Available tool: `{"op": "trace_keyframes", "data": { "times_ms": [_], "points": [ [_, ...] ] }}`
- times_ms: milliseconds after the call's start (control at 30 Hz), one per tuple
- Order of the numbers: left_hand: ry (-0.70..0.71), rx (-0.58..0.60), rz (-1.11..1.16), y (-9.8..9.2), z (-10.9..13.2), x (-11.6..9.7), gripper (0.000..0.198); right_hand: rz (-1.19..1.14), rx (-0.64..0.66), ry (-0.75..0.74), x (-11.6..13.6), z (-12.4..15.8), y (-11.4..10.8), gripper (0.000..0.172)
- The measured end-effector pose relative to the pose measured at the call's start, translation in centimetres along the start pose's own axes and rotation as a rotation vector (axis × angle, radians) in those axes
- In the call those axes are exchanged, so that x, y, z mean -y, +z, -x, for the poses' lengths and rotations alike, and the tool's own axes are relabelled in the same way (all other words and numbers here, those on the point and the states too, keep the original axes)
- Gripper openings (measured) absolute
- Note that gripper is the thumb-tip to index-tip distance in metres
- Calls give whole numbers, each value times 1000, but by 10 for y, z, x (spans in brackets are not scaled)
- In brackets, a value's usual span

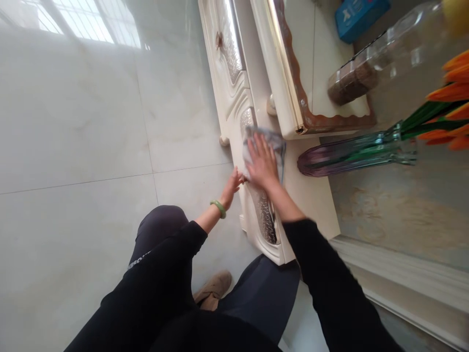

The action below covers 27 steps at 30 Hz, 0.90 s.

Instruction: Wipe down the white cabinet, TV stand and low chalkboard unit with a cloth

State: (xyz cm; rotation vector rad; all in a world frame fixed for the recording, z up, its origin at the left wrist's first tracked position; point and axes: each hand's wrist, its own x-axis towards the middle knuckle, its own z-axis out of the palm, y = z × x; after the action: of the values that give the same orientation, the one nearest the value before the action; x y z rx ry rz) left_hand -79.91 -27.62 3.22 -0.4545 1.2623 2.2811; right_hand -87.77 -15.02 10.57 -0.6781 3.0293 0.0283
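My right hand (262,161) lies with its fingers spread on a grey-and-white cloth (280,149), slightly blurred. The cloth rests over the top and front edge of a low cream cabinet (311,200) with silvery textured drawer panels. Beside it, my left hand (231,188), with a green bangle (219,209) at the wrist, is open with outstretched fingers. Its fingertips are close to a small drawer knob (243,179); whether they touch it I cannot tell. Under my right forearm is a textured drawer panel (264,215).
A tinted glass vase (340,156) with orange flowers (452,100) stands on the cabinet. A raised, brown-trimmed unit (293,98) carries a clear plastic container (362,73) with brown contents and a blue box (357,19). Glossy pale tiles (80,117) cover the floor.
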Motion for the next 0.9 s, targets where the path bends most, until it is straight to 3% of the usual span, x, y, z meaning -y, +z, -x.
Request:
{"op": "trace_keyframes", "data": {
  "times_ms": [133,200,233,300,467,567,733,800,900],
  "points": [
    [6,17,5,-3,-1,-2,82,25,37,67,14,160,5,86],
    [39,27,-17,-3,-1,1,86,34,50,124,16,195,9,89],
    [55,30,-30,-3,-1,3,88,36,48,148,16,197,10,89],
    [77,31,-55,-4,-1,6,89,40,38,164,11,169,10,87],
    [58,72,-102,-10,-4,7,87,52,21,118,-11,24,5,79],
    [57,106,-129,-12,-7,7,88,51,-28,273,-26,-40,12,75],
    [52,123,-154,-14,-10,8,87,-67,-203,624,-49,-88,27,69],
    [59,147,-164,-17,-11,7,86,-90,-211,756,-55,-101,25,68],
    [63,189,-217,-22,-13,5,83,-97,-188,798,-55,-112,14,71]
  ]
}}
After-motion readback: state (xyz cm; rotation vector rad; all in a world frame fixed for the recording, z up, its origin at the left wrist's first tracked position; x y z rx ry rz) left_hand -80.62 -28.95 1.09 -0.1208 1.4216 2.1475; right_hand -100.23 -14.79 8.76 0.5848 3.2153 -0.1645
